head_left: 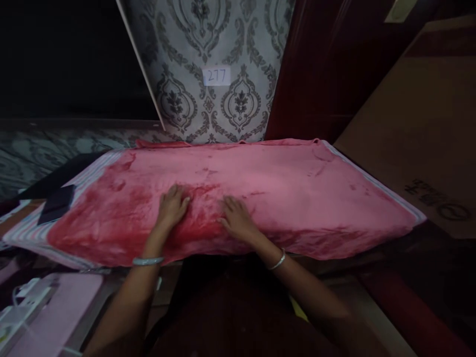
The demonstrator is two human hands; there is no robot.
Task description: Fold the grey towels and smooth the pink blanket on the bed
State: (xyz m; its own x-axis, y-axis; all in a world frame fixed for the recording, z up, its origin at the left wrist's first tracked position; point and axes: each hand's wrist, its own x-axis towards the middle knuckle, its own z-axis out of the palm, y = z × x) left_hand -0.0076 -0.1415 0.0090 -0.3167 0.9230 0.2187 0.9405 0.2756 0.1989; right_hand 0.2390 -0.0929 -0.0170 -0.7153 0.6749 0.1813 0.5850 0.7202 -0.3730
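A pink plush blanket (282,173) lies spread over a table, its near edge hanging over the front. Flat on the blanket, left of the middle, rests my left hand (172,207), fingers stretched forward and thumb apart. My right hand (238,218) presses on the same fabric a little to the right, palm down with its fingers extended. Between the two hands the pile looks ruffled and darker red. Neither hand grips anything. A pale bangle (148,261) circles the left wrist, and a silver bracelet (278,259) the right.
Under the blanket shows a striped cloth (94,171). A dark flat object (56,204) lies at the left. Behind stand a patterned wall with a "277" label (216,76) and a large dark screen (70,59). A cardboard box (420,129) is at right, a power strip (26,312) lower left.
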